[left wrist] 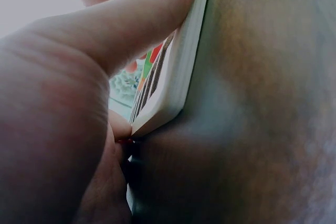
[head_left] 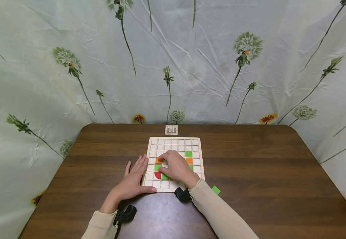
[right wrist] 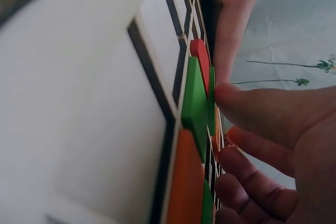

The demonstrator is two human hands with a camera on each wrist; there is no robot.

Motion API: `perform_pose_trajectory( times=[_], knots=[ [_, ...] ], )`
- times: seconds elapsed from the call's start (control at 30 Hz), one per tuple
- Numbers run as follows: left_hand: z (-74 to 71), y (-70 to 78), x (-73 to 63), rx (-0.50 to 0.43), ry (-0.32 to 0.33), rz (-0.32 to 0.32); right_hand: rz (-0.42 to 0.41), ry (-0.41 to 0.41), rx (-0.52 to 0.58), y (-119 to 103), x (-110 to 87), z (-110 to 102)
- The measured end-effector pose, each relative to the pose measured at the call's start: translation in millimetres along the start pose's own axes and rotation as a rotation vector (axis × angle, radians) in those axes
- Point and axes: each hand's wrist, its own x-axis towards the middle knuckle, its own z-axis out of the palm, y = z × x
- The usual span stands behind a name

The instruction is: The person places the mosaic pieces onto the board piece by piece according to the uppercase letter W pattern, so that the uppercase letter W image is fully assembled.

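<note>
A wooden grid board (head_left: pixel 202 166) lies on the table, with several coloured tiles in its cells. My left hand (head_left: pixel 132 184) steadies its lower left corner, thumb along the near edge, fingers extended by the left side; the left wrist view shows the thumb on the board's rim (left wrist: pixel 186 77). Over the middle reaches my right hand (head_left: pixel 177 167). Its thumb touches a green tile (head_left: pixel 156 167), and its fingertips are at an orange tile (head_left: pixel 158 160). Below sits a red rounded piece (head_left: pixel 157 175). In the right wrist view another green tile (right wrist: pixel 194 108) stands near the thumb.
One loose green tile (head_left: pixel 216 190) lies right of the board, beside the right sleeve. A small printed card (head_left: pixel 171 129) lies behind the board at the table's far edge. A flowered curtain (head_left: pixel 202 66) hangs behind the brown table (head_left: pixel 250 166).
</note>
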Motion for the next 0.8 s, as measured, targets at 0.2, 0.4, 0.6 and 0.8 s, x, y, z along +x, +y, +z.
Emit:
perform_pose_trajectory(
  times=[0.2,0.4,0.6,0.8],
  knots=[
    [-0.2,0.9,0.1,0.000,-0.004,-0.001,-0.001,0.012,0.001,2,-0.7,-1],
    [-0.2,0.6,-0.5,-0.006,0.006,0.011,0.025,0.028,0.061,5,-6.8,-12],
    [0.4,-1.2,-0.1,0.002,0.004,-0.003,0.010,0.066,0.057,10,-22.5,-25],
    [1.8,-2.6,0.9,0.006,-0.008,-0.011,0.039,0.086,0.029,21,-47.0,-39]
  ],
)
